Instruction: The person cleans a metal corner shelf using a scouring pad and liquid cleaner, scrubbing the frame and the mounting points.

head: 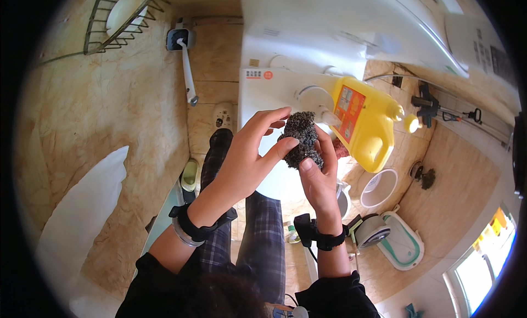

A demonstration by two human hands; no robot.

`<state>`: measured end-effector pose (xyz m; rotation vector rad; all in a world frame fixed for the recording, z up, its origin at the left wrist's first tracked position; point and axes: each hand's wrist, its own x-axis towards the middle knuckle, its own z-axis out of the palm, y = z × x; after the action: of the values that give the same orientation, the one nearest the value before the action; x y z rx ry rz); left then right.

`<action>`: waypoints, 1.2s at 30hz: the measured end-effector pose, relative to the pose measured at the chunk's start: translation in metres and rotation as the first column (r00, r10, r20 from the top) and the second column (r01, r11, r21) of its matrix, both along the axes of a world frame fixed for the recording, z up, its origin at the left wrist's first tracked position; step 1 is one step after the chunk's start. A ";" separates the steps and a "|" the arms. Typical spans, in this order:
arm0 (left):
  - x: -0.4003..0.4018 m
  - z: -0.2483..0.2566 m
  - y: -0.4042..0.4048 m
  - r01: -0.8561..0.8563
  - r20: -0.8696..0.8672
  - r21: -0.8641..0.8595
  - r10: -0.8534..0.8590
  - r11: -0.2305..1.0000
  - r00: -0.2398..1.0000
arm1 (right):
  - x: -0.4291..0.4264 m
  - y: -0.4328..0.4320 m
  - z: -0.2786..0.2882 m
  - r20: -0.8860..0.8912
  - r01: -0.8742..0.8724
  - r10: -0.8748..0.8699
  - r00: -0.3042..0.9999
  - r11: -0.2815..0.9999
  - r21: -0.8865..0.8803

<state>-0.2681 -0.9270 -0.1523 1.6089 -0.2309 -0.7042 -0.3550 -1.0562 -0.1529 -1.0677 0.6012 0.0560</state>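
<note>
A dark, fuzzy, crocheted-looking piece (pixel 302 141), perhaps a scouring pad, is held up between both hands over a white surface (pixel 263 100). My left hand (pixel 255 149) has its thumb on the piece's left edge, with the fingers curved behind its top. My right hand (pixel 323 170) grips the lower right part between thumb and fingers. Just right of the hands a yellow plastic jug (pixel 366 120) with a red label lies on the white surface. A clear round container (pixel 315 98) is beside it. Something reddish (pixel 341 149) shows partly below the jug.
A white-handled toilet brush (pixel 187 71) stands in a holder at the upper left. A wire rack (pixel 119 25) is on the wall. On the right are a white basin (pixel 379 188), a folding baby bath (pixel 401 242) and a mop-like tool (pixel 426 102). A green slipper (pixel 190 174) lies near the left leg.
</note>
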 end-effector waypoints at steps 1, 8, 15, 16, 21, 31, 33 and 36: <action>-0.004 0.002 -0.007 0.016 0.000 -0.001 -0.016 1.000 1.000 | -0.006 -0.006 0.000 -0.034 0.010 -0.010 0.999 1.000 -0.014; -0.027 0.006 -0.038 0.142 0.104 -0.003 -0.141 0.990 0.985 | -0.036 -0.030 -0.001 0.031 0.146 -0.150 0.988 0.984 0.102; -0.037 0.003 -0.057 0.101 -0.114 -0.089 -0.111 0.991 0.987 | -0.062 -0.044 -0.011 0.115 0.140 -0.149 0.982 0.987 0.082; -0.038 0.002 -0.060 0.072 -0.113 -0.101 -0.083 0.992 0.990 | -0.062 -0.046 -0.008 0.114 0.143 -0.152 0.982 0.986 0.085; -0.043 -0.003 -0.067 0.030 -0.194 -0.074 -0.044 0.997 0.980 | -0.066 -0.056 -0.008 -0.004 0.138 -0.138 0.990 0.985 0.102; -0.045 -0.002 -0.070 -0.032 -0.231 -0.155 -0.005 0.987 0.973 | -0.062 -0.058 -0.014 0.028 0.232 -0.245 0.969 0.946 0.226; -0.043 -0.005 -0.068 -0.019 -0.195 -0.169 -0.015 0.985 0.981 | -0.060 -0.062 -0.008 0.038 0.123 -0.133 0.990 0.973 0.197; -0.040 -0.008 -0.066 -0.034 -0.141 -0.175 0.009 0.984 0.990 | -0.055 -0.061 -0.007 0.017 0.037 -0.040 0.999 0.986 0.165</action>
<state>-0.3085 -0.9926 -0.1603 1.3853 -0.1685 -0.7555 -0.4098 -1.1168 -0.1595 -0.8956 0.5884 0.0602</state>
